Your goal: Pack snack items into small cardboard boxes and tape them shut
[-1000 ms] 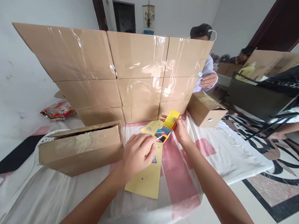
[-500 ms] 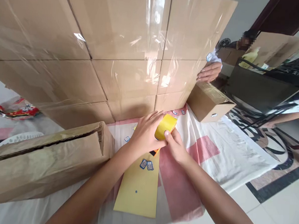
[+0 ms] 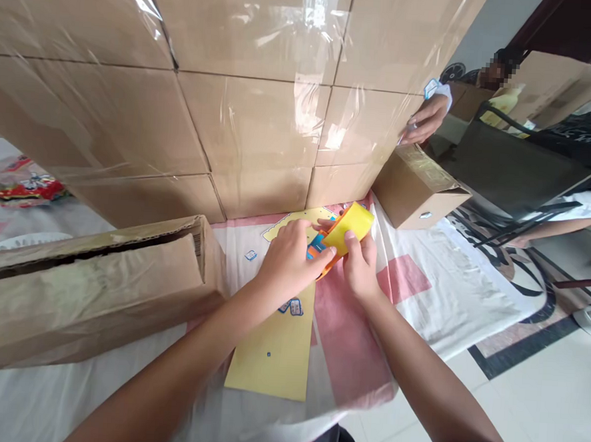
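Nearest: flat yellow paper backing sheet (image 3: pixel 274 360) lying on white-and-pink tablecloth (image 3: pixel 411 301), below and just short of both sets of fingers; two small blue-white stickers (image 3: pixel 293 307) on it right under left hand (image 3: pixel 287 267). Left hand curled, thumb and fingertips (image 3: pixel 329 253) pinched together on lower edge of small orange-and-blue sticker booklet with curled-back yellow page (image 3: pixel 342 234). Right hand (image 3: pixel 360 268) just beside, thumb (image 3: pixel 349 241) pressed against yellow page, remaining fingers wrapped behind, clamped on same booklet. Booklet held between both hands, raised off cloth, tilted up to the right. Second yellow punched sheet (image 3: pixel 295 221) flat on cloth just beyond left fingers. Tiny blue sticker (image 3: pixel 251 255) on cloth left of left hand. Long brown cardboard box with open slit top (image 3: pixel 86 288) lying far left of left fingers. Small taped cardboard box (image 3: pixel 417 188) up and right of right fingers. Beyond everything: wall of cardboard panels wrapped in clear tape (image 3: pixel 233 90). Another person's hand (image 3: pixel 424 119) resting at wall's right edge, well apart.
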Demonstrator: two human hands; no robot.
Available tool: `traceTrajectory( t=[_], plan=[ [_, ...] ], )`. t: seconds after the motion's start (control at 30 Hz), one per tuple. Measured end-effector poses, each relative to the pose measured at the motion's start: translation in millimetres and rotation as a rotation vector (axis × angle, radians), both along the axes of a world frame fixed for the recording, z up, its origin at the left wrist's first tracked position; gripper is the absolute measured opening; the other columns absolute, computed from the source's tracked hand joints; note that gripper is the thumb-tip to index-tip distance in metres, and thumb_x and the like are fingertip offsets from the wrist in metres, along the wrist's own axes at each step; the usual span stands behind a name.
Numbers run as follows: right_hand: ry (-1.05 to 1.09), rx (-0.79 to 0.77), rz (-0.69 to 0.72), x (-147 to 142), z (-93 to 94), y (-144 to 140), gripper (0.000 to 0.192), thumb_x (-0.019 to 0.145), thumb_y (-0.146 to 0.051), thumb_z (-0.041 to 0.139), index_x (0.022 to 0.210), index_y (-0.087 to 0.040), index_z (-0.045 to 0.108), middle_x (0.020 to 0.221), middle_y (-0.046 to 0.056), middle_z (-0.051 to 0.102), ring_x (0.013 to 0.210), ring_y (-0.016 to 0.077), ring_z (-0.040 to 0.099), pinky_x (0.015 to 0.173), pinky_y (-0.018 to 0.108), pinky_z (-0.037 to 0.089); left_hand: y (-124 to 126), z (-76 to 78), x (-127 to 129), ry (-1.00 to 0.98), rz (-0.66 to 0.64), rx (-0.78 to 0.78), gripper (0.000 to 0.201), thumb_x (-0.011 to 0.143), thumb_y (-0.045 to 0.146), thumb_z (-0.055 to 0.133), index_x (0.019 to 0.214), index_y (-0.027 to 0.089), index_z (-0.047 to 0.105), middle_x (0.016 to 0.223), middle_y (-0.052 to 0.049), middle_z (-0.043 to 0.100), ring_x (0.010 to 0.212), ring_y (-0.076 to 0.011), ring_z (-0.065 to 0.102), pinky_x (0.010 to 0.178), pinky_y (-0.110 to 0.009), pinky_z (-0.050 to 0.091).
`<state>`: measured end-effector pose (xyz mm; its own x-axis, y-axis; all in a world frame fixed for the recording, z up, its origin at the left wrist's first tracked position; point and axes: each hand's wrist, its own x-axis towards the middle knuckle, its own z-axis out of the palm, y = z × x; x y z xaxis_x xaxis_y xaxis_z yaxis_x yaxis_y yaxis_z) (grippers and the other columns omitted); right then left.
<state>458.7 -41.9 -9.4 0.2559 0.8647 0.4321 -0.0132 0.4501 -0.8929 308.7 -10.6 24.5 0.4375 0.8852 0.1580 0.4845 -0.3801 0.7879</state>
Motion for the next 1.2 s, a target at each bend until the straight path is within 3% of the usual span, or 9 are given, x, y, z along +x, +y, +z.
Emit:
traceTrajectory(
  t=[0.13, 0.3, 0.43, 0.57, 0.63, 0.73, 0.87, 1.0, 1.2],
  plan=[
    [0.026, 0.033, -0.074, 4, 0.3, 5, 0.032, 0.100, -0.049, 0.054, 0.114, -0.024, 0.069, 0.118, 0.008, 0.075, 0.116, 0.0282, 0.070, 0.101, 0.049, 0.057, 4, -6.7, 1, 0.049, -0.046, -0.127, 0.036, 0.088, 0.047, 0.061, 0.113, 0.020, 0.060, 0.131, -0.015, 0.059, 0.127, -0.0321, 0.052, 0.104, -0.046, 0.045],
    [0.012, 0.012, -0.072, 9, -3.2, 8, 0.034, 0.101, -0.051, 0.051, 0.111, -0.024, 0.070, 0.115, 0.008, 0.077, 0.118, 0.0286, 0.069, 0.101, 0.050, 0.058, 16, -17.0, 3, -0.021, -0.120, -0.142, 0.024, 0.087, 0.035, 0.061, 0.109, 0.025, 0.068, 0.142, -0.009, 0.053, 0.141, -0.0288, 0.042, 0.117, -0.045, 0.033],
    [-0.049, 0.010, -0.028, 5, -3.7, 5, 0.034, 0.100, -0.052, 0.053, 0.113, -0.024, 0.069, 0.117, 0.008, 0.076, 0.115, 0.0275, 0.070, 0.101, 0.049, 0.058, 27, -26.4, 3, -0.053, -0.119, -0.235, 0.017, 0.085, 0.037, 0.062, 0.090, 0.023, 0.070, 0.125, -0.009, 0.061, 0.130, -0.0280, 0.052, 0.112, -0.042, 0.040],
    [-0.080, 0.015, -0.004, 2, -4.2, 3, 0.034, 0.102, -0.050, 0.052, 0.114, -0.024, 0.070, 0.118, 0.009, 0.075, 0.114, 0.0275, 0.071, 0.101, 0.049, 0.058, 33, -33.6, 2, -0.060, -0.111, -0.218, 0.010, 0.081, 0.031, 0.065, 0.082, 0.022, 0.068, 0.119, -0.008, 0.063, 0.124, -0.0265, 0.055, 0.107, -0.039, 0.043],
    [-0.081, 0.037, -0.013, 2, -4.3, 3, 0.032, 0.102, -0.048, 0.052, 0.115, -0.025, 0.069, 0.116, 0.008, 0.076, 0.112, 0.0275, 0.071, 0.100, 0.049, 0.058, 33, -31.7, -1, -0.055, -0.071, -0.196, 0.015, 0.080, 0.033, 0.068, 0.090, 0.022, 0.067, 0.118, -0.008, 0.063, 0.114, -0.0243, 0.060, 0.097, -0.035, 0.047],
    [-0.094, 0.076, -0.071, 3, -2.4, 4, 0.030, 0.102, -0.048, 0.052, 0.112, -0.025, 0.070, 0.113, 0.007, 0.076, 0.109, 0.0271, 0.072, 0.099, 0.050, 0.058, 30, -21.1, -7, 0.059, 0.034, -0.210, 0.032, 0.080, 0.049, 0.068, 0.097, 0.022, 0.061, 0.105, -0.007, 0.068, 0.087, -0.0217, 0.064, 0.068, -0.031, 0.047],
    [-0.125, 0.104, -0.133, 6, 2.1, 3, 0.034, 0.101, -0.051, 0.051, 0.111, -0.025, 0.070, 0.112, 0.008, 0.077, 0.109, 0.0277, 0.072, 0.097, 0.048, 0.060, 28, -10.8, -11, 0.195, -0.021, -0.346, 0.044, 0.083, 0.061, 0.058, 0.064, 0.021, 0.053, 0.067, -0.004, 0.064, 0.057, -0.0175, 0.057, 0.049, -0.029, 0.033],
    [-0.141, 0.092, -0.161, 6, 2.9, 3, 0.037, 0.100, -0.054, 0.051, 0.110, -0.024, 0.071, 0.113, 0.008, 0.076, 0.110, 0.0284, 0.071, 0.099, 0.049, 0.058, 31, -20.5, -8, -0.030, -0.168, -0.462, 0.043, 0.082, 0.051, 0.060, 0.053, 0.019, 0.059, 0.063, -0.006, 0.067, 0.054, -0.0146, 0.057, 0.052, -0.027, 0.039],
    [-0.175, 0.073, -0.178, 7, 2.5, 2, 0.037, 0.100, -0.056, 0.051, 0.110, -0.028, 0.072, 0.115, 0.007, 0.076, 0.113, 0.0291, 0.069, 0.101, 0.051, 0.057, 28, -26.0, -4, -0.250, -0.203, -0.443, 0.026, 0.078, 0.036, 0.061, 0.058, 0.019, 0.061, 0.063, -0.001, 0.063, 0.055, -0.0113, 0.050, 0.054, -0.025, 0.037]
  ],
)
